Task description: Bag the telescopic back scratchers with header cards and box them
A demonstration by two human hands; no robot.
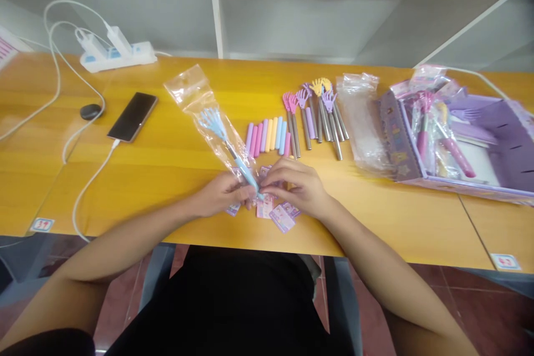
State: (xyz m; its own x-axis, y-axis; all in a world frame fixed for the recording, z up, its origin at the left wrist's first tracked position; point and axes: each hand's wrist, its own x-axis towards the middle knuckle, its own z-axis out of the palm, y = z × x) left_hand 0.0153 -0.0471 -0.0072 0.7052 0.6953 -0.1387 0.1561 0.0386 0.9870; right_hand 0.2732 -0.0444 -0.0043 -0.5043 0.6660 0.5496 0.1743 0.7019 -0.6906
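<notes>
A blue back scratcher (229, 147) with a hand-shaped head lies inside a clear plastic bag (192, 94), its handle end pointing toward me. My left hand (227, 193) is closed around the bag and handle near the lower end. At the same end, the fingers of my right hand (294, 183) pinch together at the bag's edge by the handle tip; whether they hold the plastic or the handle I cannot tell. Beneath and between my hands lie several small printed cards (282, 218), partly covered by the fingers.
Coloured handle tubes (267, 136) lie in a row beyond my hands, beside metal-rod scratcher heads (321, 111). Further right are a stack of clear bags (362, 128) and a purple box (421, 175) with bagged scratchers. At left are a phone (132, 117), cables and a power strip (120, 57).
</notes>
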